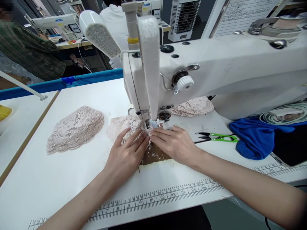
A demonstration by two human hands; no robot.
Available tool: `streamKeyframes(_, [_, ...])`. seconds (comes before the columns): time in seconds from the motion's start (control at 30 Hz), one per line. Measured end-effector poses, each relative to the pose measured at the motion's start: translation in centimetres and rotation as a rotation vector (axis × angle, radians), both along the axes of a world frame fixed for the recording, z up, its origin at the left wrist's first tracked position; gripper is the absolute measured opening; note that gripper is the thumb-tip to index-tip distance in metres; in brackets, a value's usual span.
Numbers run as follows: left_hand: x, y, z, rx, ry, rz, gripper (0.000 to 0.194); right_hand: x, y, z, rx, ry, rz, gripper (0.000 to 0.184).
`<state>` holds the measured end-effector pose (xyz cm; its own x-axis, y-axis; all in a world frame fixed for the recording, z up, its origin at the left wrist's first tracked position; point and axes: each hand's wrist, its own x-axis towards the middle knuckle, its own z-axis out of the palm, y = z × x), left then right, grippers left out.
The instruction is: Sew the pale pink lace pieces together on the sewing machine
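Note:
A pale beige lace piece (124,126) lies under the needle area of a white sewing machine (144,76). My left hand (127,150) rests on this lace, fingers stretched out and slightly apart, pressing it to the bed. From the other side my right hand (176,142) reaches in, its fingers together and their tips on the lace edge beside the presser foot (147,124). Its thumb is hidden. Bits of white lint lie on the brown plate (155,155) below the fingertips.
Lace stacks lie left (76,129) and behind the needle (194,106). Green thread snips (220,137), blue cloth (254,137) and a dark phone (291,145) are at right. A printed ruler (153,199) follows the front edge. A person in a plaid sleeve (31,51) is beyond.

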<state>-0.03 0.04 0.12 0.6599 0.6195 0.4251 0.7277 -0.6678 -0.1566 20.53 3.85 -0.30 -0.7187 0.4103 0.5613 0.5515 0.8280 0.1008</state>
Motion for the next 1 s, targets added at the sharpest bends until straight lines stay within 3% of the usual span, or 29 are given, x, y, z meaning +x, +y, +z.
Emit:
streamKeyframes(0.2, [-0.1, 0.7, 0.2, -0.018, -0.010, 0.016, 0.033, -0.1, 0.3, -0.1, 0.010, -0.013, -0.024, 0.029])
streamKeyframes(0.43, [-0.3, 0.7, 0.3, -0.010, -0.005, 0.023, 0.031, 0.0, 0.3, -0.6, -0.012, 0.106, -0.009, 0.017])
streamKeyframes(0.67, [0.3, -0.1, 0.8, 0.045, -0.004, 0.003, 0.023, 0.4, 0.1, -0.3, -0.045, 0.080, -0.011, 0.027])
streamKeyframes(1.0, [0.0, 0.3, 0.4, 0.025, -0.041, 0.021, 0.024, 0.3, 0.5, -0.5, 0.005, 0.028, -0.020, 0.031])
